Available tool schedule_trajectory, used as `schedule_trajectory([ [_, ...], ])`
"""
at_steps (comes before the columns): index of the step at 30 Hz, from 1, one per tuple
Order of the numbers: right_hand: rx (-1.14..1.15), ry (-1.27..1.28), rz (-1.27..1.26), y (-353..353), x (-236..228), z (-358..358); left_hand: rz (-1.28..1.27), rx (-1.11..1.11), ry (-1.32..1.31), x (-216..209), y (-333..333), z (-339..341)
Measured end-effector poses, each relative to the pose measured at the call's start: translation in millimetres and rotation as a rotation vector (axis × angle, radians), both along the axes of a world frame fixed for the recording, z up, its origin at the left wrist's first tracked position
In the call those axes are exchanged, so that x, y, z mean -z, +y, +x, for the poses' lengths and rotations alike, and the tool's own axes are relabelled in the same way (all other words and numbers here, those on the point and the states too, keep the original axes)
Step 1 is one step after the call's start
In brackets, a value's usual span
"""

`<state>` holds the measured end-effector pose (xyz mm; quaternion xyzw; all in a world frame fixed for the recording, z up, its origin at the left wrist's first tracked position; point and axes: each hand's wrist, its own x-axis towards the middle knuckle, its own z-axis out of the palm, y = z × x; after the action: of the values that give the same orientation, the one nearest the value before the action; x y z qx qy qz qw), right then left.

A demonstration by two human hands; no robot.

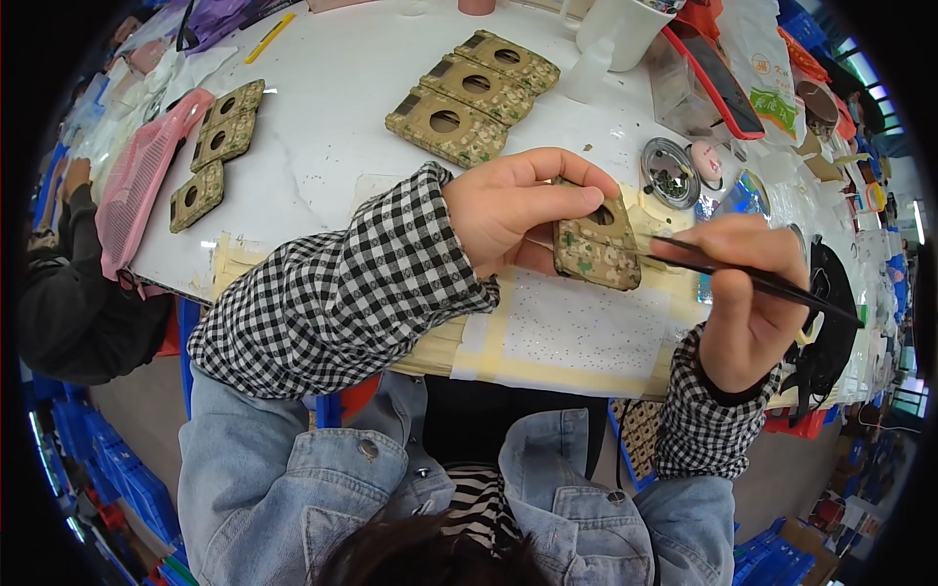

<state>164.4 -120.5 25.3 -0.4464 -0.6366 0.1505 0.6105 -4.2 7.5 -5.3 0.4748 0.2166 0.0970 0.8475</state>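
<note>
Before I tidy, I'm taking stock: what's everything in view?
Held case: 1, camouflage, left hand
Row cases: 3, camouflage, far middle
Side cases: 3, camouflage, left
Tweezers: 1, black, right hand
Dotted sheet: 1, white, near edge
Round dish: 1, clear, right
Phone: 1, red-edged, upper right
Mug: 1, white, far edge
Slim tool: 1, yellow, upper left
Basket: 1, pink, left
Table: 1, white, centre
Clutter: uncountable, mixed, right
Co-worker's sleeve: 1, dark, left
Checked sleeves: 2, black and white, wrists
Hands: 2, bare, centre, right

Close, downward, head-worn fisheye view
</note>
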Motion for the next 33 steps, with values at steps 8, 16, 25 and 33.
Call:
schedule_trajectory([
  [8, 0.416, -0.244, 0.038, -23, 0, 26, -0.024, 0.016, -0.021, 0, 1, 0],
  [16, 0.522, -0.617, -0.187, -20, 18, 31, -0.066, -0.003, -0.014, 2, 2, 1],
  [25, 0.558, -0.581, -0.1, -18, 23, 30, -0.077, -0.003, -0.023, -1, 0, 1],
  [33, 0.286, -0.16, -0.006, -22, 7, 0, -0.096, 0.019, -0.051, 2, 0, 0],
])
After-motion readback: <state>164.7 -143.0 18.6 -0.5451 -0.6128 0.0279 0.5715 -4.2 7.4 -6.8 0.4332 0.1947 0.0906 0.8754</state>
